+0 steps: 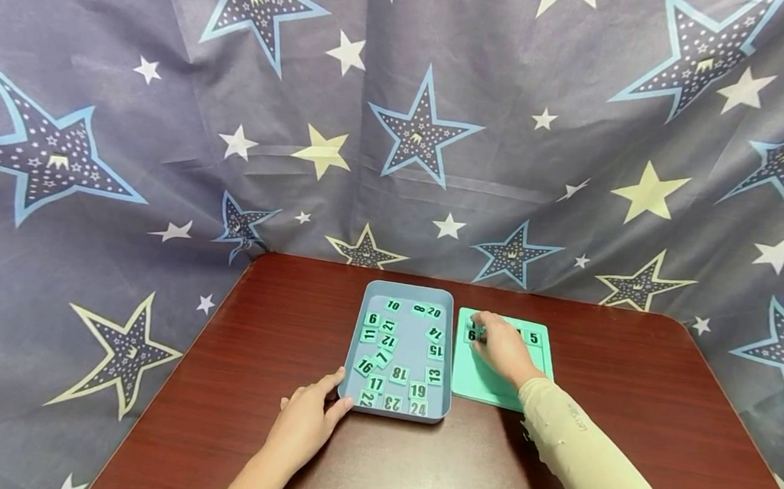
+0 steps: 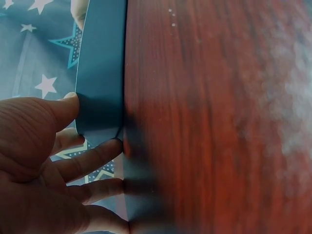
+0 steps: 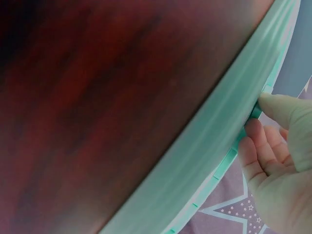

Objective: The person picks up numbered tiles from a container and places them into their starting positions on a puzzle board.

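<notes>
In the head view my left hand rests at the near left corner of a blue-grey tray. Its thumb touches the tray wall and the other fingers are loosely spread, as the left wrist view also shows. The tray holds many green number tiles, such as tile 18 and tile 24. To its right lies a mint-green board. My right hand is over the board's upper left part, thumb and fingertips pinching a tile marked 6. A tile marked 5 sits at the board's upper right; the hand hides tiles between.
Tray and board stand side by side on a reddish-brown wooden table. A grey cloth with stars hangs behind the table and along its sides. The tray's raised wall faces the left wrist camera.
</notes>
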Tool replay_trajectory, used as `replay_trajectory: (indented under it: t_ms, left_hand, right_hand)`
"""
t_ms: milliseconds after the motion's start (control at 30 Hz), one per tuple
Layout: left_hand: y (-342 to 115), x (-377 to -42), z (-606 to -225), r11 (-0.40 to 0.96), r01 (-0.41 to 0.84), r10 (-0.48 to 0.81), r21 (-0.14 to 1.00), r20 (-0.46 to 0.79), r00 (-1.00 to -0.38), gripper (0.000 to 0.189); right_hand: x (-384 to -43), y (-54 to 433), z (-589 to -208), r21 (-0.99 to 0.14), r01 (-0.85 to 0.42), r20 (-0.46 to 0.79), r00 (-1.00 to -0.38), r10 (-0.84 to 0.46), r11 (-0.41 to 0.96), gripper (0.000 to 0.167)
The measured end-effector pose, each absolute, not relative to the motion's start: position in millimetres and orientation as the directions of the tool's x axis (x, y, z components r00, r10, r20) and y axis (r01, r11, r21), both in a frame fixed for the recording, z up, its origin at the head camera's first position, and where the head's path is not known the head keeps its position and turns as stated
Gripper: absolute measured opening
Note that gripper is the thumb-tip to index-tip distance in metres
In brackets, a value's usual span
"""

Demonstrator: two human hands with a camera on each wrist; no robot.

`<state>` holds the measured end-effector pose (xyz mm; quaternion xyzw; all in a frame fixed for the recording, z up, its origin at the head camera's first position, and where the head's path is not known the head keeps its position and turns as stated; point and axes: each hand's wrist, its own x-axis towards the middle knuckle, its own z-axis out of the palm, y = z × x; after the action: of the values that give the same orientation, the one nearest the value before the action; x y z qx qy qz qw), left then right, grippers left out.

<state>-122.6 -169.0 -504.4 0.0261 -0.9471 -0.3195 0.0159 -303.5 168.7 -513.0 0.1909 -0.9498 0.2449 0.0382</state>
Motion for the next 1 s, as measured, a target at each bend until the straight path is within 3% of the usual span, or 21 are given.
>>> replay_trajectory:
  t_ms: [233, 467, 633, 833, 1000]
  left_hand:
    - [-169, -122, -511, 0.795, 0.014, -0.057, 0.606, 0.097, -0.994, 0.054]
    - [-168, -122, -507, 0.791, -0.007, -0.06, 0.611, 0.066, -0.996, 0.053]
    - [-168, -122, -506, 0.794, -0.01, -0.062, 0.608, 0.064, -0.996, 0.053]
    - [-171, -123, -510, 0.795, 0.007, -0.06, 0.607, 0.09, -0.994, 0.054]
    - [-169, -123, -508, 0.794, -0.012, -0.059, 0.607, 0.057, -0.997, 0.053]
  right_hand:
    - [-302, 170, -514, -0.452, -0.399, 0.172, -0.916, -0.361, 0.797, 0.043]
    - [-303, 177, -510, -0.514, -0.392, 0.174, -0.919, -0.354, 0.763, 0.04]
    - [-298, 169, -494, -0.5, -0.397, 0.221, -0.918, -0.33, 0.77, 0.039]
    - [-287, 130, -472, -0.45, -0.537, 0.327, -0.843, -0.428, 0.714, 0.037]
    - [-277, 98, -465, -0.425, -0.597, 0.288, -0.802, -0.524, 0.68, 0.038]
